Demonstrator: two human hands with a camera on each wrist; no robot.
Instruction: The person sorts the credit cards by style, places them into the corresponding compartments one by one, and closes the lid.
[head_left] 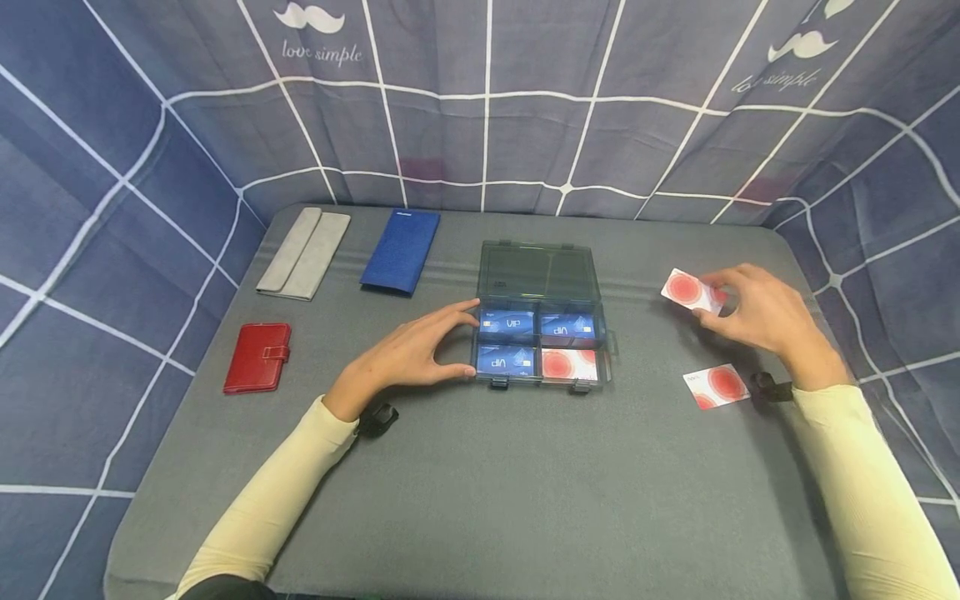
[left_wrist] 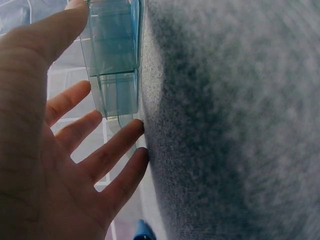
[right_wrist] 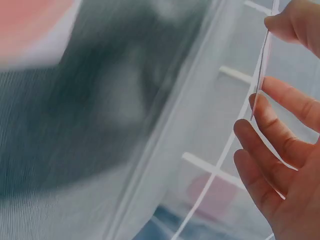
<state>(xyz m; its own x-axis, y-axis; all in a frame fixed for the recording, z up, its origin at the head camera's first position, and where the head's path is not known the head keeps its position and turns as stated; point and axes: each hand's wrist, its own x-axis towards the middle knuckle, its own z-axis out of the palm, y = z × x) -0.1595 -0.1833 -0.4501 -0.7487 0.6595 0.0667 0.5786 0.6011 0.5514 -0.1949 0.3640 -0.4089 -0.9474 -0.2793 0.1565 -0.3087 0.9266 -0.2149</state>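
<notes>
Reading the labels first: "VIP" in white shows on the blue cards [head_left: 507,323] lying in the clear organiser box [head_left: 537,325]; one at the back right lies turned so its lettering is upside down. The front right compartment holds a white card with a red disc [head_left: 568,364]. "love simple" under a moustache mark is printed on the blue grid curtain [head_left: 321,33].

Right hand [head_left: 757,312]: grip pinches a red-disc card [head_left: 687,290] between thumb and fingertips, lifted above the tabletop [head_left: 480,483], well right of the box. The right wrist view shows the card edge-on between thumb and fingers.

Left hand [head_left: 416,350]: grip released, fingers spread and straight, touching the box's left wall.

A second red-disc card [head_left: 716,387] lies flat near the right wrist.

Far left: red wallet [head_left: 258,357], grey pouch [head_left: 303,252], blue wallet [head_left: 401,248].
</notes>
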